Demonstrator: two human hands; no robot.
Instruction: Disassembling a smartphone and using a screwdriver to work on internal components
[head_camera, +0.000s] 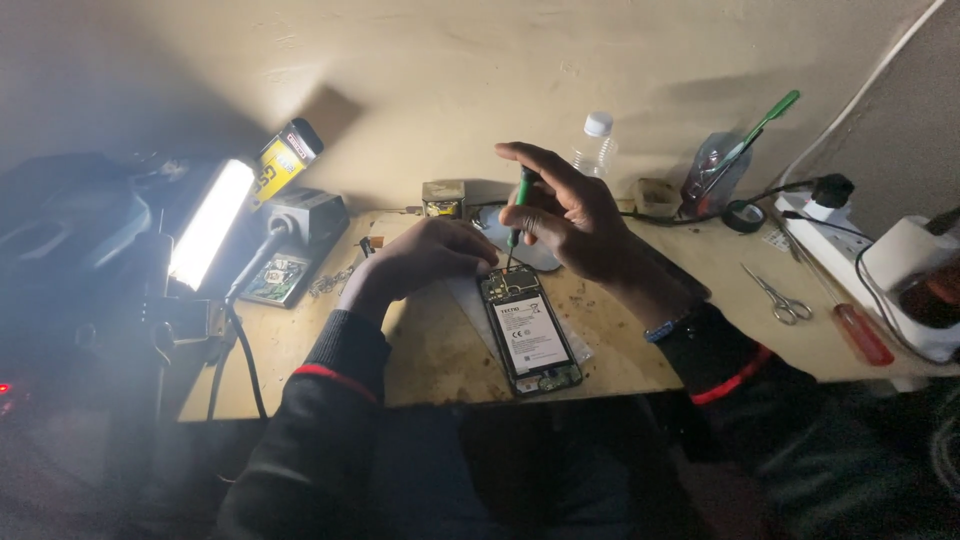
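An opened phone (527, 330) with its back cover off lies on the wooden table (430, 350), showing a white-labelled battery and circuit boards. My right hand (570, 215) grips a green-handled screwdriver (520, 205) upright, its tip on the phone's top end. My left hand (425, 255) rests curled on the table, its fingers touching the phone's upper left corner. Both arms wear dark sleeves with red trim.
A bright lamp (208, 225) glares at the left beside a grey station box (305, 215). Scissors (780, 298) and a red-handled screwdriver (860, 332) lie at the right, near a white power strip (835, 240). A plastic bottle (594, 145), a tape roll (743, 216) and a tool holder (715, 175) line the wall.
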